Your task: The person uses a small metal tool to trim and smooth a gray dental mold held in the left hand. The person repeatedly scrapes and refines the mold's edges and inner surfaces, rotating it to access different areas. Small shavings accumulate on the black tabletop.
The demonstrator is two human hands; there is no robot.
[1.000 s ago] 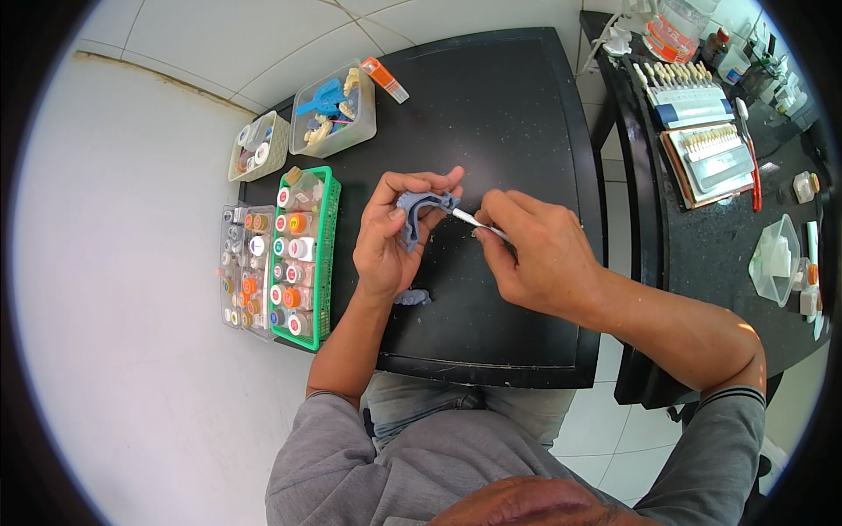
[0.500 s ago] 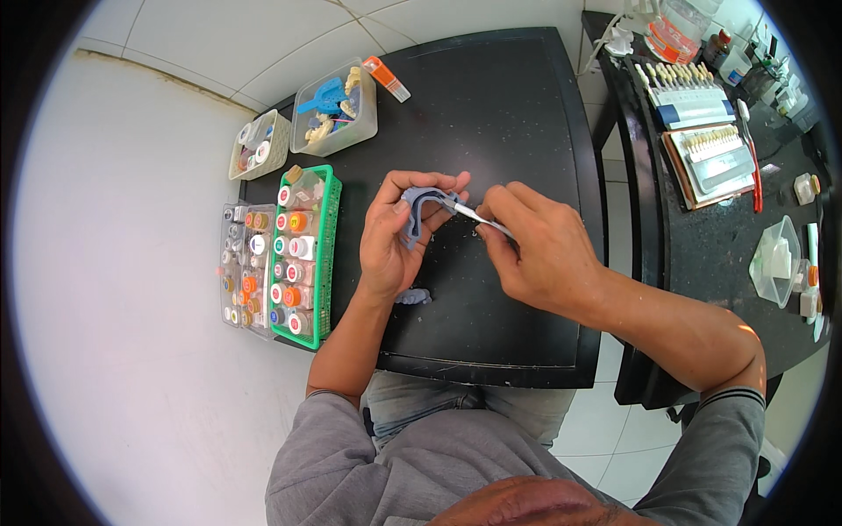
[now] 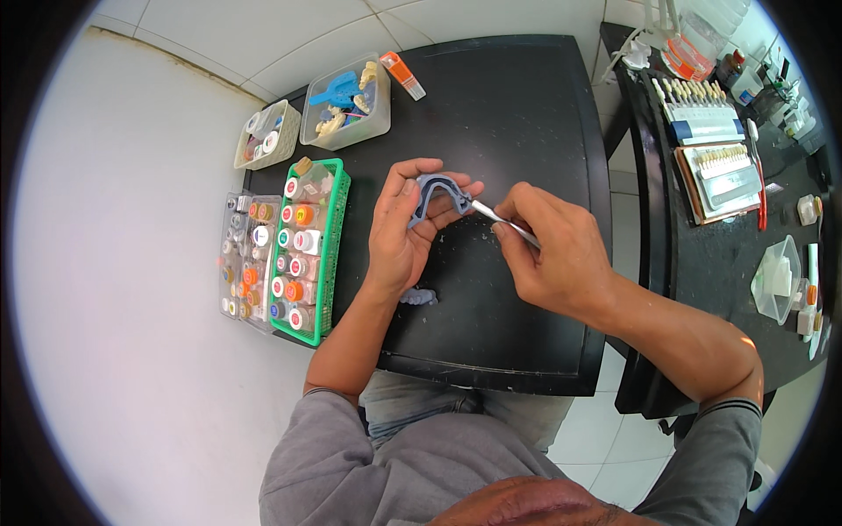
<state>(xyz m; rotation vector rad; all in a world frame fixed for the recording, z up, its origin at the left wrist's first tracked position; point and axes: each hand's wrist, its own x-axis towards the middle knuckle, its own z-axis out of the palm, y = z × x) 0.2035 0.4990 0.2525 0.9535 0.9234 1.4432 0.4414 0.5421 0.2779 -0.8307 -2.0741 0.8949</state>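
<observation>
My left hand (image 3: 399, 228) is closed around a blue-grey, horseshoe-shaped dental impression (image 3: 434, 186), its hollow channel facing up. Thumb and fingers steady it from the side and below. In my right hand (image 3: 561, 254) is a slim silver, scalpel-like tool (image 3: 504, 222), pinched between thumb and fingers. The tool's tip points left and meets or nearly meets the right end of the impression; its exact shape is too small to tell. On the black table just below my left hand lies another blue-grey piece (image 3: 419, 297) with a bumpy, tooth-like outline. Small pale crumbs lie near the tool.
Left on the black table (image 3: 517, 96) stand a green basket (image 3: 337, 254) of small jars, a clear box (image 3: 254, 324) of jars, and a small basket (image 3: 285, 145). Behind are a plastic tub (image 3: 368, 131) of dental models and an orange-white box (image 3: 403, 74). Tooth shade guides (image 3: 706, 131) lie on the right counter.
The tool has drawn back slightly right, away from the impression's inside to its right end. The impression is tilted a little differently. The whole view has shifted slightly.
</observation>
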